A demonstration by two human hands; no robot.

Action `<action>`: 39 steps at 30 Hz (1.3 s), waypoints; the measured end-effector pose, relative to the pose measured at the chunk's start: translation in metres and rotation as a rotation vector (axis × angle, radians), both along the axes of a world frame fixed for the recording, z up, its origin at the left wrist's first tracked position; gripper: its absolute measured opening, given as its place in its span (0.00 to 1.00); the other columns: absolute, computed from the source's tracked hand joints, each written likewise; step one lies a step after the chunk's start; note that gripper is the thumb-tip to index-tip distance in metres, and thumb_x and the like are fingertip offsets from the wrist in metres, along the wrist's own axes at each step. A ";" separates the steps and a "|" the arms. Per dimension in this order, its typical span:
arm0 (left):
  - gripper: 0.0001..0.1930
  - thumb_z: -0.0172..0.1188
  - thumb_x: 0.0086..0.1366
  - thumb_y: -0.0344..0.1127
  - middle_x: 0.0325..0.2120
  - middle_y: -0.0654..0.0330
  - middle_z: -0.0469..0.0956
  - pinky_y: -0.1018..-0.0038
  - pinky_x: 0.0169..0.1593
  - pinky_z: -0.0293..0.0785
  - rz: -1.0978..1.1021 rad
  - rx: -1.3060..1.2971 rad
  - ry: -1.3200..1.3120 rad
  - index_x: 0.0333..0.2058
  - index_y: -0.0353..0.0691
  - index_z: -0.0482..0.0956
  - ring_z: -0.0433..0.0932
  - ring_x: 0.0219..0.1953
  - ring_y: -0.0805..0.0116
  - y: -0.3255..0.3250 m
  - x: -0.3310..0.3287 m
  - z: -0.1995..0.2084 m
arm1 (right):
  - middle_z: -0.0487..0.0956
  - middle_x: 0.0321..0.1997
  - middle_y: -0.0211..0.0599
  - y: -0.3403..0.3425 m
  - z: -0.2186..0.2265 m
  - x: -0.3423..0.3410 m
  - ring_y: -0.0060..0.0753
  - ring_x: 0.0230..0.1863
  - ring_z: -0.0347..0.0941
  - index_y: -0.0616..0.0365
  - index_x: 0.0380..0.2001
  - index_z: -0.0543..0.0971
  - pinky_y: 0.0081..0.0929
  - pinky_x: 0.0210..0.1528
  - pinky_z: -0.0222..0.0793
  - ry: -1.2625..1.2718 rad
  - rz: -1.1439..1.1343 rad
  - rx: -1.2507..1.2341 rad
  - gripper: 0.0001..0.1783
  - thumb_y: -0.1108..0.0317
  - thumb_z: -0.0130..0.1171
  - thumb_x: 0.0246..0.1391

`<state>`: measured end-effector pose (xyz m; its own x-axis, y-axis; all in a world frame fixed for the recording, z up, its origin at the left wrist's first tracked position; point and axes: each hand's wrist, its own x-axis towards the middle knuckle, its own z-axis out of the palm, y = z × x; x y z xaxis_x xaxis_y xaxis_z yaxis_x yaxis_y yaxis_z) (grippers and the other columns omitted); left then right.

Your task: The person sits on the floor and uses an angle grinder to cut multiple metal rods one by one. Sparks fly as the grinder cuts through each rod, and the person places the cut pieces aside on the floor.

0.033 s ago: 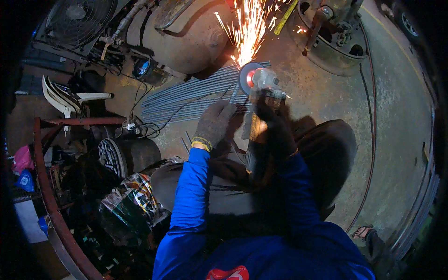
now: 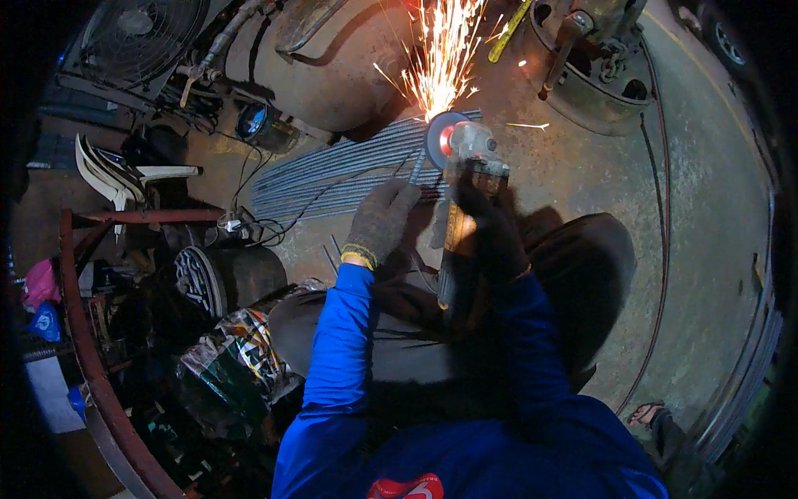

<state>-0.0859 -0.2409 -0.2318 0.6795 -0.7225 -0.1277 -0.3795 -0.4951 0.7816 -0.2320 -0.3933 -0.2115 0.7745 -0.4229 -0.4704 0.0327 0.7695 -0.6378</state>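
Observation:
My right hand [image 2: 490, 220], in a dark glove, is wrapped round the body of an angle grinder [image 2: 459, 237]. The grinder's disc [image 2: 436, 140] meets the upper end of a short ribbed steel bar [image 2: 417, 168], and bright sparks [image 2: 445, 62] spray away from me. In a grey-brown glove with a yellow cuff, my left hand [image 2: 384, 220] is closed round that bar just below the disc. Its fingers partly hide the bar's lower part. Beyond my hands a row of long ribbed steel bars [image 2: 307, 173] lies on the floor.
A large rounded tank [image 2: 341, 75] stands beyond the bars, with a fan [image 2: 133, 33] at far left. A round metal base [image 2: 582, 100] stands at far right, near a cable [image 2: 665, 208]. Red metal framing [image 2: 87, 349] and a drum-shaped thing [image 2: 241, 279] are on my left.
The spray of sparks has shifted in shape, and a stray spark now shows right of the grinder. My hands, the bar and the grinder have not visibly moved.

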 end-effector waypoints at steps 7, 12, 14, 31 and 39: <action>0.25 0.60 0.69 0.48 0.43 0.50 0.82 0.69 0.46 0.76 0.107 0.064 0.120 0.53 0.30 0.78 0.80 0.40 0.65 0.002 0.004 0.008 | 0.79 0.41 0.26 0.004 0.010 0.005 0.22 0.41 0.77 0.55 0.52 0.78 0.24 0.42 0.73 -0.105 0.030 -0.038 0.18 0.57 0.61 0.65; 0.27 0.60 0.69 0.48 0.46 0.48 0.81 0.69 0.48 0.77 0.114 0.055 0.148 0.54 0.28 0.77 0.81 0.43 0.62 -0.001 0.003 0.010 | 0.79 0.46 0.28 0.004 -0.001 0.006 0.24 0.47 0.77 0.57 0.55 0.77 0.26 0.48 0.73 -0.095 -0.027 -0.128 0.20 0.59 0.61 0.65; 0.27 0.60 0.69 0.48 0.46 0.47 0.81 0.68 0.48 0.77 0.139 0.061 0.164 0.54 0.28 0.77 0.81 0.44 0.61 -0.001 0.003 0.010 | 0.79 0.48 0.29 0.004 0.005 0.005 0.25 0.49 0.77 0.57 0.56 0.76 0.27 0.49 0.73 -0.071 -0.005 -0.097 0.21 0.60 0.61 0.65; 0.24 0.54 0.69 0.49 0.53 0.41 0.77 0.59 0.62 0.67 0.127 0.071 0.199 0.51 0.34 0.79 0.74 0.56 0.41 0.000 0.005 0.013 | 0.81 0.42 0.28 0.001 0.006 0.007 0.24 0.42 0.79 0.57 0.51 0.78 0.26 0.44 0.74 0.003 0.006 -0.130 0.18 0.63 0.64 0.61; 0.21 0.51 0.72 0.46 0.53 0.42 0.77 0.60 0.61 0.68 0.124 0.119 0.195 0.52 0.35 0.79 0.73 0.57 0.42 -0.002 0.005 0.017 | 0.81 0.41 0.27 -0.001 -0.020 0.008 0.21 0.42 0.78 0.58 0.53 0.79 0.24 0.41 0.73 -0.068 -0.012 -0.269 0.17 0.64 0.61 0.63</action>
